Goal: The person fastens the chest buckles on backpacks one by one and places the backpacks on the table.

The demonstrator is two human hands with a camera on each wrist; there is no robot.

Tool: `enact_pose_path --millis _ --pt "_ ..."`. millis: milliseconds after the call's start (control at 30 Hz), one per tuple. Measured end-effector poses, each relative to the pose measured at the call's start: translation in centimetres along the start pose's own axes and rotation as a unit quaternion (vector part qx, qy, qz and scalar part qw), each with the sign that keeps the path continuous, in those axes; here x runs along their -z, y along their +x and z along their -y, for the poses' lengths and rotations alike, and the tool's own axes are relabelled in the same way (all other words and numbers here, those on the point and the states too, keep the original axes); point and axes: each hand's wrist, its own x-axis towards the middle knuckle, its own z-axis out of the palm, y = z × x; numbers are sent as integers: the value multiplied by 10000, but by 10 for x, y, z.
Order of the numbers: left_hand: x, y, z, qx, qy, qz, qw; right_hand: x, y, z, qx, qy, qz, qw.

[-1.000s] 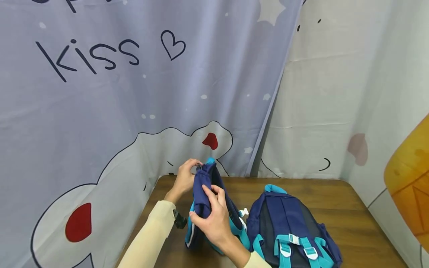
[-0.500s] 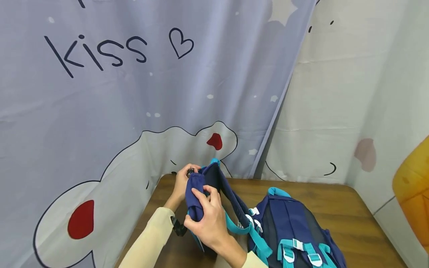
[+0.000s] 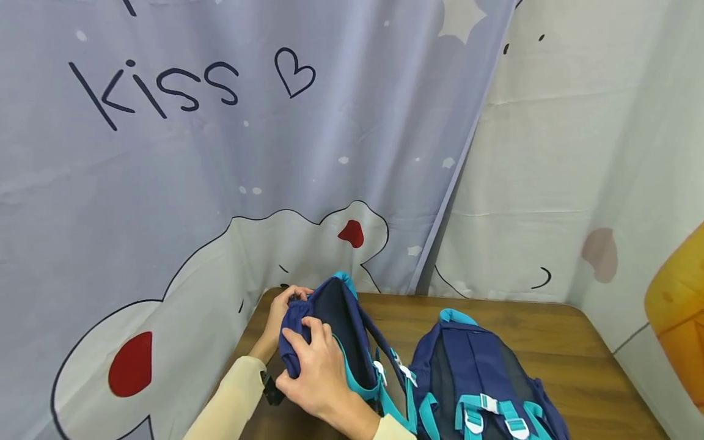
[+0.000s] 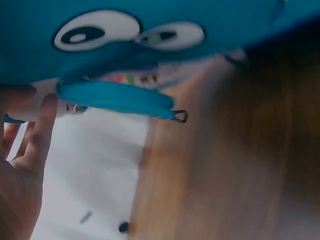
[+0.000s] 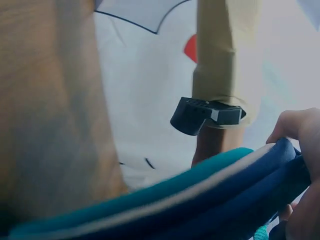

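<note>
The held backpack (image 3: 340,324) and the second backpack (image 3: 473,360) look made of matt woven cloth, with buckles (image 3: 488,402) of smooth white plastic, while the tabletop (image 3: 577,348) looks like smooth, grained wood, the curtain (image 3: 220,153) thin creased cloth, and the sleeve (image 3: 231,391) soft matt fabric.

2 arms (image 3: 228,397) forward, right fingers (image 3: 317,330) bent
</note>
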Motion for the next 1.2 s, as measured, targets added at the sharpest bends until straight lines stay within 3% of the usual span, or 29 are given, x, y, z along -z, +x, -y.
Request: enact_pose_path --millis 167,267,433,500,600,733,833,933,1067,1200 --pt "16 -16 14 295 925 149 9952 -21 -6 6 101 -236 507 9984" --pt "23 -25 24 401 1267 362 9905 -33 -11 9 184 -277 709 9969" --pt "40 -43 39 20 1551 939 9834 -52 -19 13 275 -368 1141 9924" --pt "49 -49 44 -13 1782 1275 9757 -57 -24 14 390 -458 1253 9903" --pt "62 -55 50 -243 2456 1828 9517 -65 -34 13 546 -455 1340 9884" --pt "68 -58 60 -1165 3633 2277 8959 -78 -50 9 586 -458 1329 9883" --pt "69 -61 66 -1542 4080 2498 8645 -91 -63 8 583 -626 1286 9880" --pt "68 -62 71 -1709 4259 2625 8488 -102 -73 10 571 -910 1198 9870" --pt "65 -61 79 -2130 4362 2556 8361 -113 -80 10 489 -1205 1143 9849" --pt "60 -57 89 -2628 4536 2566 8120 -124 -86 7 352 -1431 1096 9830"
